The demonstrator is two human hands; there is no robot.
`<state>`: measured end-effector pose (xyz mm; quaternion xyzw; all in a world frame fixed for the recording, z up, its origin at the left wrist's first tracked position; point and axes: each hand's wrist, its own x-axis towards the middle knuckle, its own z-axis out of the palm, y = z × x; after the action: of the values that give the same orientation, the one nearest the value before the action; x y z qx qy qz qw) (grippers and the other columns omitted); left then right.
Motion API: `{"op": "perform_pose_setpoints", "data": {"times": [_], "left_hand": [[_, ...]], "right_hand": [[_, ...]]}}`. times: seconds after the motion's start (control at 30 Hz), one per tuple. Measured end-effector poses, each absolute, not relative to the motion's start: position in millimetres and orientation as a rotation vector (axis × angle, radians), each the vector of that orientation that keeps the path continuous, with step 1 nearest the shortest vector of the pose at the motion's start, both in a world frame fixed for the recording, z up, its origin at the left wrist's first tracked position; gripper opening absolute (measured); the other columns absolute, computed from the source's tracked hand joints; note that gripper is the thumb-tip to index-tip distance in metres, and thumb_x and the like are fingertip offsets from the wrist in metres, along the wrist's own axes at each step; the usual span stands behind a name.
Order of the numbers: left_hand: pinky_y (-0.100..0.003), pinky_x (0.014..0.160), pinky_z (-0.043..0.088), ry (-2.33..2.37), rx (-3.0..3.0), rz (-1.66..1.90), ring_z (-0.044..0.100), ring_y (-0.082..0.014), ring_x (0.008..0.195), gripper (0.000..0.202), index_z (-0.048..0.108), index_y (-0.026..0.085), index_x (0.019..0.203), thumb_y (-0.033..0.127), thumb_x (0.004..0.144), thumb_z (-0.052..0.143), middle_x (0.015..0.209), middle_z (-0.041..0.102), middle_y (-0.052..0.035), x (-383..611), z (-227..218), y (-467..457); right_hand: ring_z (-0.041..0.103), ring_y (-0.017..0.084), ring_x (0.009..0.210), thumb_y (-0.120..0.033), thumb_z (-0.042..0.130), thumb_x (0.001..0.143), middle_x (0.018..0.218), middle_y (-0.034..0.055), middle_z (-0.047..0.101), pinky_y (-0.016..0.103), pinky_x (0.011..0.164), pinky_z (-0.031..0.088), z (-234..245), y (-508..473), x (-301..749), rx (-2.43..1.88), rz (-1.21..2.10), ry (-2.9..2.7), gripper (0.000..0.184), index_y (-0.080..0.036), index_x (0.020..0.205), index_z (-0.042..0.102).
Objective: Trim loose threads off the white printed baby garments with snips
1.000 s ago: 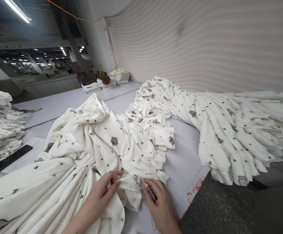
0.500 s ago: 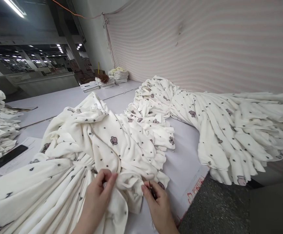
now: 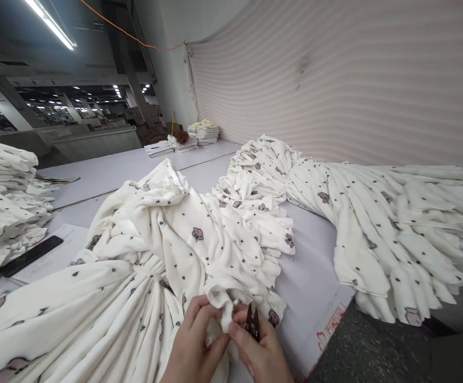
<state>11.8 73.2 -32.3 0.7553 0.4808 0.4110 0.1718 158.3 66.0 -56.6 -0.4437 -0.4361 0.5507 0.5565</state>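
My left hand (image 3: 193, 348) pinches the white printed fleece garment (image 3: 199, 250); my right hand (image 3: 257, 351) grips small dark thread snips (image 3: 251, 322) against it.

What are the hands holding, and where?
The left hand and right hand pinch a bunched edge of the white fabric; the right grips dark snips by their lower end.

Head view — down, close over table (image 3: 303, 276)

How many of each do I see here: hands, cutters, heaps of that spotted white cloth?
hands: 2 (left hand, right hand)
thread snips: 1
heaps of printed white cloth: 3 (near heap, heap by the wall, left stack)
total: 6
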Motion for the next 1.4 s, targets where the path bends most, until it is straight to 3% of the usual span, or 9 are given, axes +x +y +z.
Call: {"op": "perform_pose_setpoints", "data": {"times": [0.07,0.23,0.37,0.53,0.7,0.83,1.13,1.23,1.4], "left_hand": [[-0.029,0.076,0.054,1.320,2.151,1.007,0.061,-0.0224,0.101,0.025,0.051,0.024,0.089,0.004,0.076,0.055,0.109,0.058,-0.0067,7.7,-27.3,76.2],[-0.030,0.079,0.052,1.238,2.131,0.955,0.064,-0.0195,0.096,0.025,0.044,0.024,0.080,0.000,0.075,0.047,0.107,0.067,-0.0048,-0.9,-22.1,79.6],[-0.029,0.071,0.052,1.158,2.274,0.973,0.061,-0.0167,0.077,0.037,0.053,0.024,0.097,-0.002,0.074,0.044,0.084,0.063,-0.0016,-1.9,-21.6,81.2],[-0.027,0.066,0.051,1.112,2.348,0.992,0.058,-0.0159,0.072,0.052,0.050,0.025,0.123,-0.002,0.079,0.042,0.076,0.057,-0.0001,-1.5,-18.9,84.1],[-0.030,0.072,0.049,1.156,2.235,0.970,0.060,-0.0183,0.079,0.036,0.055,0.024,0.100,-0.001,0.077,0.044,0.085,0.064,-0.0033,-1.0,-17.0,81.3],[-0.030,0.078,0.047,1.188,1.788,0.930,0.058,-0.0217,0.099,0.014,0.045,0.023,0.080,0.010,0.084,0.048,0.110,0.062,-0.0079,2.4,-8.9,78.9],[-0.024,0.068,0.040,1.184,1.434,0.917,0.045,-0.0153,0.077,0.021,0.048,0.022,0.081,0.040,0.090,0.054,0.081,0.047,0.0012,-1.7,-4.3,85.7],[-0.024,0.068,0.040,1.258,1.489,0.910,0.046,-0.0155,0.076,0.018,0.052,0.023,0.093,0.041,0.091,0.051,0.080,0.047,0.0019,-2.7,-2.2,84.3],[-0.025,0.065,0.039,1.307,1.609,0.763,0.050,-0.0165,0.071,0.027,0.058,0.022,0.105,0.043,0.091,0.050,0.079,0.058,-0.0002,-1.8,2.9,84.2]], "right_hand": [[0.058,0.017,0.073,-0.041,0.063,0.082,0.084,0.0041,0.064,0.025,0.066,0.047,-52.1,66.5,160.2,-1.060,1.233,-1.194,0.024,-0.018,0.074,0.062],[0.059,0.016,0.067,-0.030,0.059,0.081,0.081,0.0018,0.063,0.023,0.060,0.047,-38.4,65.4,172.9,-1.191,1.062,-1.454,0.013,-0.021,0.090,0.061],[0.063,0.021,0.084,-0.027,0.056,0.083,0.094,0.0049,0.066,0.028,0.072,0.049,-22.0,66.5,190.7,-1.232,0.847,-1.714,0.022,-0.024,0.103,0.064],[0.066,0.022,0.081,-0.029,0.053,0.087,0.089,0.0049,0.069,0.025,0.060,0.046,-7.4,68.9,197.2,-1.390,0.718,-1.957,0.021,-0.025,0.100,0.069],[0.066,0.020,0.075,-0.028,0.054,0.089,0.082,0.0025,0.070,0.023,0.057,0.044,-5.0,72.1,196.3,-1.367,0.758,-1.922,0.018,-0.026,0.091,0.072],[0.065,0.021,0.081,-0.025,0.063,0.083,0.088,0.0030,0.068,0.026,0.066,0.049,-11.8,77.5,190.4,-1.280,0.890,-1.672,0.014,-0.025,0.097,0.068],[0.061,0.018,0.083,-0.019,0.061,0.085,0.088,0.0024,0.064,0.025,0.072,0.047,-16.6,97.7,168.0,-1.103,0.952,-1.655,0.006,-0.022,0.088,0.066],[0.059,0.016,0.072,-0.025,0.055,0.091,0.076,0.0002,0.062,0.023,0.064,0.044,-20.7,98.7,166.1,-1.130,0.954,-1.665,0.014,-0.021,0.080,0.063],[0.060,0.015,0.065,-0.021,0.044,0.094,0.077,0.0005,0.064,0.023,0.060,0.041,-32.0,96.0,154.3,-1.120,0.773,-1.712,0.014,-0.021,0.095,0.058]]}}
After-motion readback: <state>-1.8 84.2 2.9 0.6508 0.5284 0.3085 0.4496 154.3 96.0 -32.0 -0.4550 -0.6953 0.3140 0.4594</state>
